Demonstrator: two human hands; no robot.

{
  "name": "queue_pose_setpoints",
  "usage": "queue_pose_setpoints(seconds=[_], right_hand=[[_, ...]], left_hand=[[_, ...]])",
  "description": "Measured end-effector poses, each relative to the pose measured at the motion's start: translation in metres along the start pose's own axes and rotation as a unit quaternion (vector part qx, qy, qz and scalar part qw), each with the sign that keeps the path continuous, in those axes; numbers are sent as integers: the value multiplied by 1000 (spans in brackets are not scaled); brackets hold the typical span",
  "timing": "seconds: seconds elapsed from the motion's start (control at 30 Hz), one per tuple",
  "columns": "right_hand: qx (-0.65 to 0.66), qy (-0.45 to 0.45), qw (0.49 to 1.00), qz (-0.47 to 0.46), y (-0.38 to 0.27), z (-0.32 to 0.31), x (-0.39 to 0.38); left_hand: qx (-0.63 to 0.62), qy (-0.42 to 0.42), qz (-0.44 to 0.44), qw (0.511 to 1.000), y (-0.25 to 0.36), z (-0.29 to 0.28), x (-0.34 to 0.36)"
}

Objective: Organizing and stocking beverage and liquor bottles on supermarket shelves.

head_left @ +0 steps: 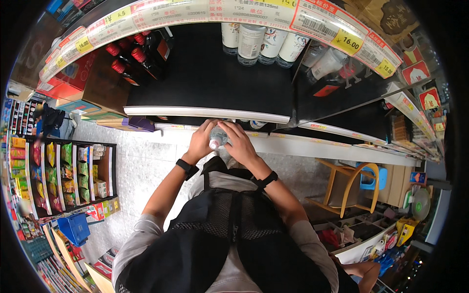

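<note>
Both of my hands are around a clear bottle point(221, 133) with a pale cap, held just in front of the shelf's white front edge point(205, 113). My left hand point(199, 140) wraps its left side. On the other side, my right hand point(238, 141) curls its fingers over it. The cap end points toward me, and the fingers hide part of the bottle. On the black shelf point(205, 73) beyond, clear bottles with white labels point(250, 43) stand to the right of centre. Dark bottles with red caps point(141, 56) are at the left.
A price-tag strip point(195, 14) curves across the top. Cardboard boxes point(105, 88) sit left of the shelf. Farther left are a snack rack point(68, 178) and a blue basket point(74, 228). A wooden chair point(342, 188) stands right. Another person's arm point(364, 272) shows at lower right.
</note>
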State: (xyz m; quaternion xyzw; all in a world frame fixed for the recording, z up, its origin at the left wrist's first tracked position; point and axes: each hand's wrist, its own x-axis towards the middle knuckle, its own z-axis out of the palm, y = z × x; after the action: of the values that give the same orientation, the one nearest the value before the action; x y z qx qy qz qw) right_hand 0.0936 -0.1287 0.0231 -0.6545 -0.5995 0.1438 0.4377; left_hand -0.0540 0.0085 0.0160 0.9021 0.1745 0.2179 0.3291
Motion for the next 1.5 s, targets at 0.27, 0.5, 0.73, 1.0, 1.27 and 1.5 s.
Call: queue_pose_setpoints(seconds=[0.27, 0.5, 0.73, 1.0, 1.27, 1.5], right_hand=[[-70, 130, 984, 97, 30, -11, -43], [-132, 251, 931, 230, 37, -3, -46], [-170, 216, 898, 343, 80, 7, -16], [-103, 273, 910, 296, 63, -3, -42], [-198, 299, 931, 71, -70, -55, -84], [-273, 367, 889, 30, -118, -114, -14]], left_hand=[[129, -61, -99, 985, -51, 39, 20], [65, -45, -189, 979, -58, 54, 38], [34, 0, -69, 997, -71, 64, 55], [63, -50, -151, 985, -76, 68, 53], [29, -234, -87, 968, -26, -14, 9], [-207, -302, 71, 928, 64, -138, 99]])
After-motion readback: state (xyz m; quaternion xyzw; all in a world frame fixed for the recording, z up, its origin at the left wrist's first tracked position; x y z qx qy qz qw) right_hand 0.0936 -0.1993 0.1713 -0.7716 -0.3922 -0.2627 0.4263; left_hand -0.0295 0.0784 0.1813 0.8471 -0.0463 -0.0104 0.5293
